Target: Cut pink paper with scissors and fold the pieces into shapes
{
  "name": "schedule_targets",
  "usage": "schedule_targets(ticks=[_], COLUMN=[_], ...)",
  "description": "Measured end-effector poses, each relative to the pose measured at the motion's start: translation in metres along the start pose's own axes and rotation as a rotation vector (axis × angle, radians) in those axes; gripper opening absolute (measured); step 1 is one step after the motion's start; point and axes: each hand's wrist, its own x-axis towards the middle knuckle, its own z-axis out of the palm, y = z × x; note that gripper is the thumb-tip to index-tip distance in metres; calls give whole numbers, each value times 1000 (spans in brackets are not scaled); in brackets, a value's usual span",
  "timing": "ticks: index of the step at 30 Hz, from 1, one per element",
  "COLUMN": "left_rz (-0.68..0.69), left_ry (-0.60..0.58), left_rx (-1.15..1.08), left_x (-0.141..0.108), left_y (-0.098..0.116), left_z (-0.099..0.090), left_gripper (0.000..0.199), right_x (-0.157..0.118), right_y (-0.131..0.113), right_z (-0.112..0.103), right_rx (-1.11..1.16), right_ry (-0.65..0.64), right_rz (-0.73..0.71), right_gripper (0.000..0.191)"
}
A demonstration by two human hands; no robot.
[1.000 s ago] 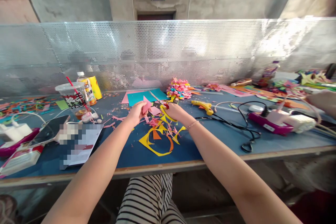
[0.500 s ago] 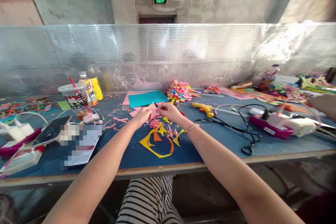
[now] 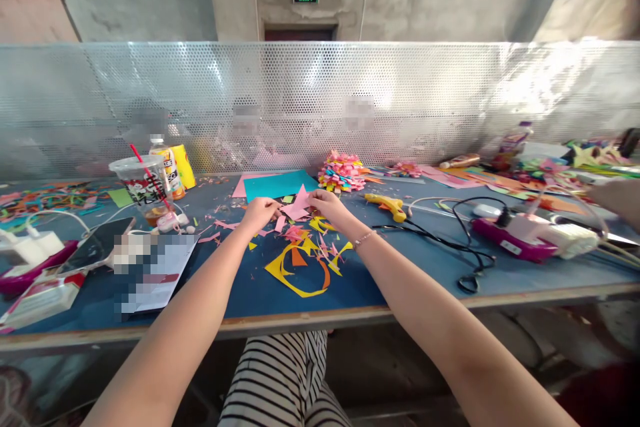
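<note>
My right hand (image 3: 330, 205) is closed in a pinch on a pointed, star-like piece of pink paper (image 3: 301, 197), raised above the scraps. My left hand (image 3: 261, 215) is closed too, to the left of the pink paper; whether something small sits between its fingertips I cannot make out. A small pink scrap (image 3: 281, 223) is just below those fingertips. Beneath both hands lie crumpled pink scraps (image 3: 296, 233) and yellow offcuts (image 3: 280, 272). Behind them is a blue-green sheet (image 3: 275, 184), and a pink and yellow paper cluster (image 3: 342, 172) stands beyond my right hand.
A yellow glue gun (image 3: 387, 205) lies right of my right hand, near black cables (image 3: 440, 243) and a purple power strip (image 3: 517, 240). To the left stand a plastic cup (image 3: 145, 187) and a phone (image 3: 165, 273). Another person's hand (image 3: 617, 197) reaches in at far right.
My hands have moved apart, the left one to the left. The pink paper, between both hands before, is now in my right hand with its points showing.
</note>
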Motion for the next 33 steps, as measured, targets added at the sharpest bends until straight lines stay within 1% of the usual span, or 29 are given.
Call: schedule_targets(ticks=[2, 3, 5, 8, 11, 13, 17, 21, 25, 29, 33], left_rz=[55, 74, 107, 174, 242, 234, 166, 128, 109, 117, 106], left_ry=[0, -4, -14, -55, -62, -49, -32, -24, -16, 41, 107], left_rx=[116, 136, 97, -40, -60, -76, -138, -170, -224, -320, -373], left_x=[-2, -3, -6, -10, -12, -11, -10, -13, -16, -17, -17], left_y=[1, 3, 8, 16, 19, 17, 15, 20, 27, 30, 31], left_z=[-1, -1, 0, 5, 10, 13, 15, 15, 15, 17, 16], left_gripper=[20, 20, 24, 32, 28, 23, 17, 12, 12, 17, 15], right_x=[0, 1, 2, 3, 4, 4, 2, 0, -3, -6, -9], right_y=[2, 3, 5, 8, 11, 12, 9, 4, 1, -3, -7], right_z=[0, 0, 1, 2, 4, 6, 9, 10, 9, 12, 13], right_rx=[24, 35, 41, -10, -90, -120, -126, -120, -176, -264, -398], right_ry=[-12, -14, -12, -33, -85, -112, -135, -157, -149, -157, -165], right_rz=[2, -1, -12, -48, -127, -163, -163, -170, -189, -197, -232], right_gripper=[16, 15, 13, 11, 12, 14, 16, 18, 15, 12, 17])
